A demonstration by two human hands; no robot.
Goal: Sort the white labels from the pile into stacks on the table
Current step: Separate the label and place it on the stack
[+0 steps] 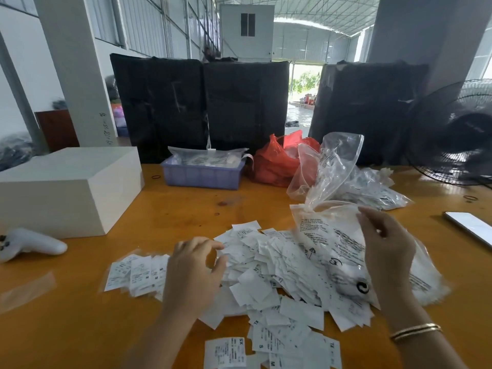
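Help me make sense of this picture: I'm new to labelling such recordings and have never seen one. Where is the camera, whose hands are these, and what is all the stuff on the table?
There is one picture, taken by a wide-angle camera worn on a person's head, looking forward and down. No machine is involved: the two bare hands are that person's.

On the orange table lies a loose pile of white labels. The left hand hovers over its left side, fingers loosely curled and holding nothing that I can see. The right hand, with bangles at the wrist, pinches a printed clear plastic bag that rests on the pile.

A small row of labels lies left of the pile, and a few more at the near edge.

Around them: a white box, a white controller, a purple tray, a red bag and a black fan.
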